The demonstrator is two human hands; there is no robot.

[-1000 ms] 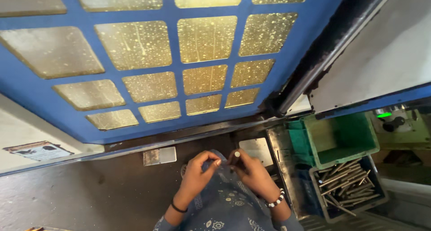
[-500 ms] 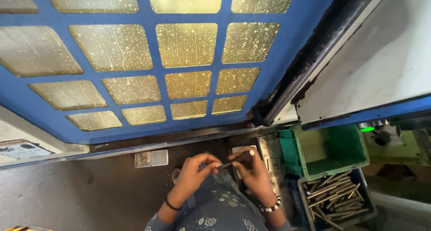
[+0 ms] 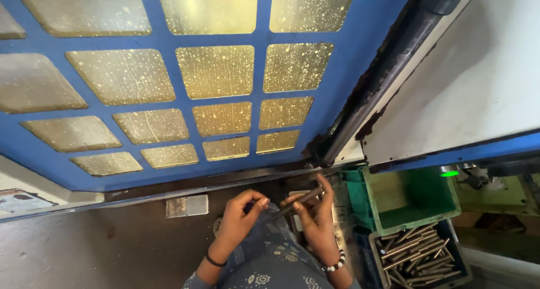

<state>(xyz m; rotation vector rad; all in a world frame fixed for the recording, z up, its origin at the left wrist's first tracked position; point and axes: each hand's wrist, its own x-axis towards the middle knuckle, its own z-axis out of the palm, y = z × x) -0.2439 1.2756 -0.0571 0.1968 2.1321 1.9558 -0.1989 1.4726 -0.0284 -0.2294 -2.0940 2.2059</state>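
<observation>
Both hands are raised together over a patterned blue-grey cloth [image 3: 270, 255] at the bottom of the view, working on a slim dark metal rod [image 3: 298, 202]. The right hand [image 3: 315, 221], wearing a black-and-white beaded bracelet [image 3: 336, 263], pinches the rod between thumb and fingertips and holds it slanted, upper end toward the right. The left hand [image 3: 239, 218], with a thin black band [image 3: 214, 261] at the wrist, has its fingers curled and drawn together at the rod's lower end; whether they touch the rod or only the cloth cannot be told. In my judgement the step in hand is wiping or checking a single rod, held clear of any container. The next move would call for a steady pinch and a short carry to the right. There a dark crate of similar metal rods [image 3: 419, 255] stands just beside the right forearm, and a green plastic bin [image 3: 413, 196], showing nothing inside, sits touching it on the far side. The surface under the hands is a dark, stained machine counter [image 3: 112, 249] bearing a small grey metal plate [image 3: 187, 206]. Above rises a large blue-framed door with spattered yellow window panes [image 3: 216, 70], flanked by a white machine panel [image 3: 478, 81]; a green indicator lamp [image 3: 449, 174] glows at right.
</observation>
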